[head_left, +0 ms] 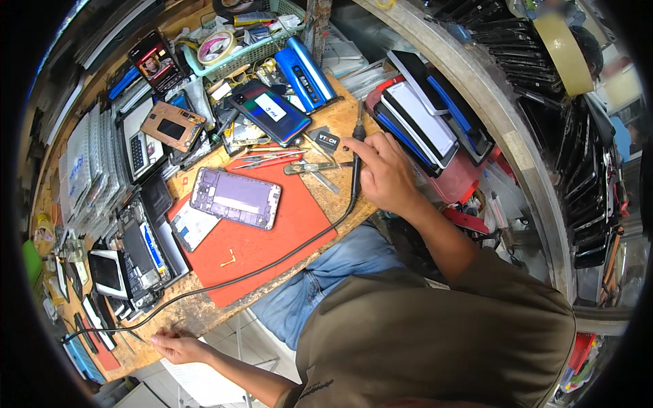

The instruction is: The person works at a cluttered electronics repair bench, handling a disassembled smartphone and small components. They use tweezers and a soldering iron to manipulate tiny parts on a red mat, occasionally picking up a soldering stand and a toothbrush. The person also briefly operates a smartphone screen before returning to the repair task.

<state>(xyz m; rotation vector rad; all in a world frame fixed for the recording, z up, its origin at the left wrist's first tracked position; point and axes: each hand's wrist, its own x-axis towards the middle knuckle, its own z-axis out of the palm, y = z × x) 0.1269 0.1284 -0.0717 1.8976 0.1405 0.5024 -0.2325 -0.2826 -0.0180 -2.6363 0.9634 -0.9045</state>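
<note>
My right hand (pixel 388 173) is at the right edge of the wooden bench, its fingers closed round a black-corded tool (pixel 358 139) that looks like a soldering iron. The cord (pixel 272 257) runs from it across the mat to the far left. Low on the left, by the bench's front edge, my left hand (pixel 178 348) has its fingers pinched together. A thin dark strip lies beside those fingertips; whether they grip it is unclear. Between my hands, a purple phone frame (pixel 235 198) lies on a red mat (pixel 299 211), over a white flat panel (pixel 194 221). A small gold flex piece (pixel 229 259) lies nearer me.
Beyond the mat are tweezers and picks, a knife (pixel 313 167), a dark blue phone back (pixel 270 112) and a blue cylindrical device (pixel 304 73). Opened devices (pixel 139 245) and bubble-wrapped packs (pixel 95 166) crowd the left. A red tray (pixel 452 180) with phones stands right of my hand.
</note>
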